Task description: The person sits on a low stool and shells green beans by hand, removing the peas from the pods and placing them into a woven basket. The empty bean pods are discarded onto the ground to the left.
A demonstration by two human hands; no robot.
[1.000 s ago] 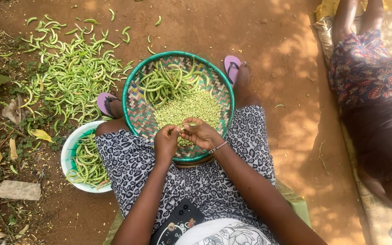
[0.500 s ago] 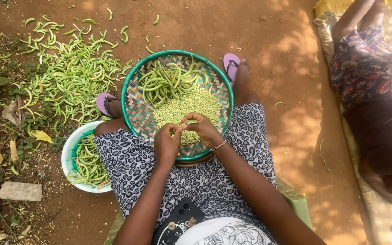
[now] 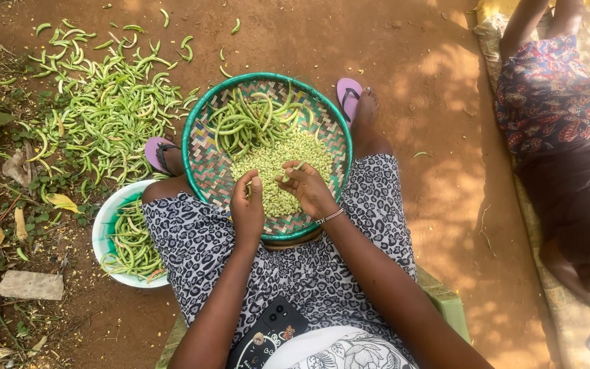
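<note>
The person sits with a round woven basket (image 3: 203, 160) on the lap, in the middle of the frame. It has a green rim. Inside it, whole green pods (image 3: 240, 123) lie in the upper part, and a pile of pale shelled beans (image 3: 274, 167) fills the middle.

Both hands work over the lower part of the basket, just above the beans. It looks like the shelling step: one pod (image 3: 289, 171) is being split so its beans can drop out onto the pile. I think the next move needs a small pull with the thumbs to open the pod wider, done right over the basket so no beans fall on the ground.

The left hand (image 3: 247, 212) is curled almost closed. Its fingertips pinch something small and green at the top, likely one end of the pod, but it is too small to be sure. The right hand (image 3: 307, 190) is bent too, with its fingers close together, and it grips a thin green pod that sticks up from them. A bead bracelet (image 3: 330, 216) sits on the right wrist.

At the lower left of the frame, a white bowl (image 3: 102, 229) with a green rim stands on the dirt beside the person's leg and holds more pods. At the upper left, a big heap of green pods (image 3: 104, 109) lies spread on the ground. Two purple sandals peek out from behind the basket. Another person (image 3: 561, 137) lies on a mat at the right edge, well apart from the basket.
</note>
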